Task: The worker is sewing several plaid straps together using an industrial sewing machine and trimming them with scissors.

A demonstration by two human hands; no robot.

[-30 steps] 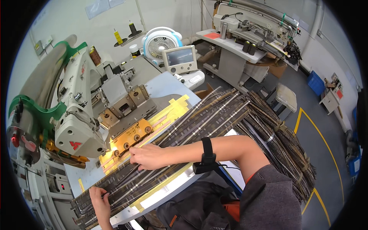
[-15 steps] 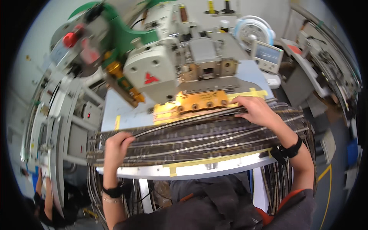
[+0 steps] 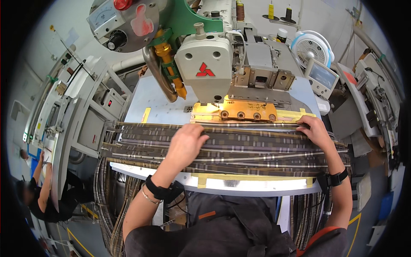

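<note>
Long patterned webbing strips (image 3: 248, 144), dark with brown, grey and white blocks, lie side by side across the front of the sewing machine table. Over their middle my left hand (image 3: 185, 144) is curled, fingertips down at the rearmost strip; the fingertips' contact is partly hidden. Farther right, my right hand (image 3: 317, 132) pinches that rear strip between thumb and fingers. Just behind the strip sits a yellow metal guide plate (image 3: 250, 109) with several round screws. The white sewing machine head (image 3: 203, 62) stands above the plate's left end, where a light shines.
A yellow tube-like fitting (image 3: 168, 60) hangs left of the machine head. At the back right stand a white fan (image 3: 310, 50) and a control screen (image 3: 322, 78). More strips (image 3: 107, 205) hang below the table's left end. Another person (image 3: 47, 192) works at far left.
My left hand has moved right and slightly up along the strips. The rear strip, slanted before, now lies straighter beside the guide plate. The view has shifted, with my right hand still on the strip.
</note>
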